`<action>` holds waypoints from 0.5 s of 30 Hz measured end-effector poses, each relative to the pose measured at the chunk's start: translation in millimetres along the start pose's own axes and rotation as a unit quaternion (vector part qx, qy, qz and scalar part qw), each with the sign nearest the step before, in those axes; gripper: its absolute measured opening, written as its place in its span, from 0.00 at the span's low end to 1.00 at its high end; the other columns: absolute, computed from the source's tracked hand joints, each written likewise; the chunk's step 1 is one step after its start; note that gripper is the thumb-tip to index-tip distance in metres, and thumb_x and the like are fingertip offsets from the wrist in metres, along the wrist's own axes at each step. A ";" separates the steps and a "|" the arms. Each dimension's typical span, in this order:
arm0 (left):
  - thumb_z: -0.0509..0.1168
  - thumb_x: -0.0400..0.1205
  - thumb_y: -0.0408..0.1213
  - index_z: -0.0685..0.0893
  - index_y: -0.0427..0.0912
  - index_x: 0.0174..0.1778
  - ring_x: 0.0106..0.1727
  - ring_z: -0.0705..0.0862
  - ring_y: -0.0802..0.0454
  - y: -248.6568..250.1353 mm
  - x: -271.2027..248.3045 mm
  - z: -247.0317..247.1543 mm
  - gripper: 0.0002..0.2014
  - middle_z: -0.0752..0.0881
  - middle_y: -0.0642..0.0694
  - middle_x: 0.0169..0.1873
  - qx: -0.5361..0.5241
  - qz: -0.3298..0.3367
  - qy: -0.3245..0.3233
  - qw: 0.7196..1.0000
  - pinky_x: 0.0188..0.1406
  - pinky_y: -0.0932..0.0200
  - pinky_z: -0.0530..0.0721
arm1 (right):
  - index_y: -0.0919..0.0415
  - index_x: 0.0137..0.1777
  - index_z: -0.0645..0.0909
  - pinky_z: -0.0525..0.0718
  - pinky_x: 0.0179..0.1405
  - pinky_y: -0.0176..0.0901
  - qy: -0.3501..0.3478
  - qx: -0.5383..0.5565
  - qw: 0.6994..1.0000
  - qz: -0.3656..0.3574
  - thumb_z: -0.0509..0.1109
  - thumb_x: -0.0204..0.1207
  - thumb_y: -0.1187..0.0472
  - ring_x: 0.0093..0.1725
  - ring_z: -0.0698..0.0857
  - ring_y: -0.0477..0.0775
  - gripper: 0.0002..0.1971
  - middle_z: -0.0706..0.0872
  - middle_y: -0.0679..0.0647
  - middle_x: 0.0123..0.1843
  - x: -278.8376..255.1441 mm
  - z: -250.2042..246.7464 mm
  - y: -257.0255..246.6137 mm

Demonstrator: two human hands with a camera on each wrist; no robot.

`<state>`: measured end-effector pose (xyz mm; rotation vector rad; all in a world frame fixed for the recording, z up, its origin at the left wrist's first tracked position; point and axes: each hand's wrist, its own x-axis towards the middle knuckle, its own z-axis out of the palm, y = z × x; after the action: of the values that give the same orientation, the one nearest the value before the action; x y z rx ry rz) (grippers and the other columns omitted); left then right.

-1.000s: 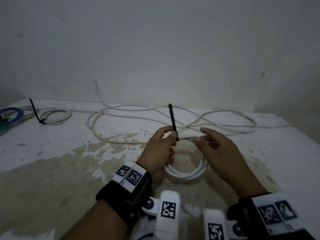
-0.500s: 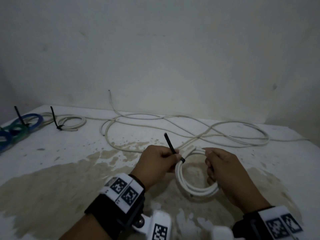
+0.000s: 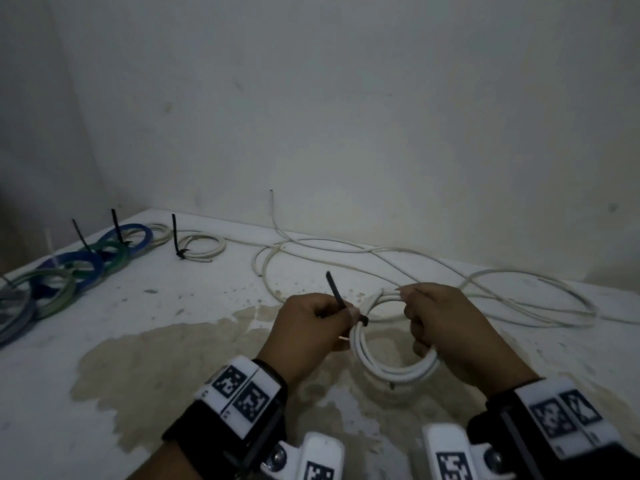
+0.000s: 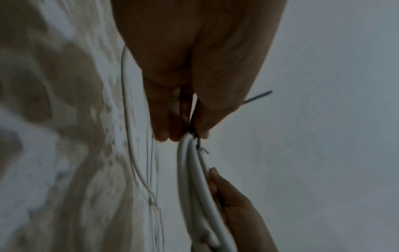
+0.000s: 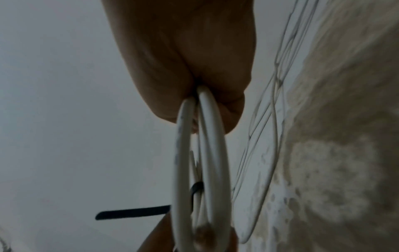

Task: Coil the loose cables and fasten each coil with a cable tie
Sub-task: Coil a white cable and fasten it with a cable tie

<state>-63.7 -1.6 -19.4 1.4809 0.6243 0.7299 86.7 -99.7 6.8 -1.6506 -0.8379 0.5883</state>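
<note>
From the head view, the coil [image 3: 391,351] stood lifted off the surface [image 3: 104,341] between the two hands, its ring facing the camera. The left hand [image 3: 311,327] sat at the coil's left edge, fingers curled tight around the tie [image 3: 337,295], and the tie's tail ran up and away to the left, out from the coil. The right hand [image 3: 446,323] was across on the far side, fingers wrapped round the strands. So the tie lay at the left fingers, well apart from the right; the left hand looked placed to do the pulling, along that tail's line.

From the left wrist, the left fingers [image 4: 170,122] were pinched narrow on the tie's dark head [image 4: 195,136] right where it met the strands, and the tail [image 4: 258,97] poked out past the thumb side. The right fingers [image 4: 215,182] gripped further down the coil.

From the right wrist, two strands [image 5: 207,153] came straight out of the closed right fingers [image 5: 228,110]. The dark band [image 5: 196,188] crossed the coil at the opposite end, tail [image 5: 134,212] pointing sideways. Whether it was cinched fully tight, I couldn't tell.
</note>
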 end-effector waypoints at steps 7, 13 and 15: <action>0.71 0.78 0.30 0.89 0.37 0.49 0.37 0.85 0.46 8.2 -7.6 -59.2 0.06 0.88 0.34 0.44 -0.088 -0.093 0.010 0.992 0.35 0.57 0.88 | 0.65 0.49 0.78 0.72 0.18 0.39 -0.123 0.100 0.983 0.089 0.60 0.85 0.57 0.21 0.71 0.50 0.11 0.78 0.57 0.30 24.9 50.9 -22.7; 0.67 0.79 0.26 0.87 0.32 0.44 0.27 0.85 0.54 11.7 0.9 -123.6 0.03 0.88 0.44 0.28 -0.203 -0.052 0.224 0.952 0.36 0.58 0.90 | 0.59 0.53 0.79 0.82 0.33 0.50 -0.027 0.094 0.992 0.080 0.57 0.84 0.46 0.40 0.83 0.58 0.17 0.84 0.59 0.48 35.0 104.9 -15.3; 0.66 0.81 0.27 0.86 0.34 0.44 0.31 0.84 0.54 13.8 10.7 -150.6 0.04 0.88 0.48 0.27 -0.229 -0.020 0.284 0.931 0.38 0.61 0.89 | 0.60 0.48 0.80 0.82 0.36 0.53 -0.002 0.107 0.992 0.063 0.58 0.84 0.50 0.38 0.82 0.58 0.15 0.85 0.60 0.45 39.1 119.1 -8.0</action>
<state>-172.1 103.6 -6.6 0.8153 0.8456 1.1980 19.6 4.8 -11.7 -1.5122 -0.6523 0.7447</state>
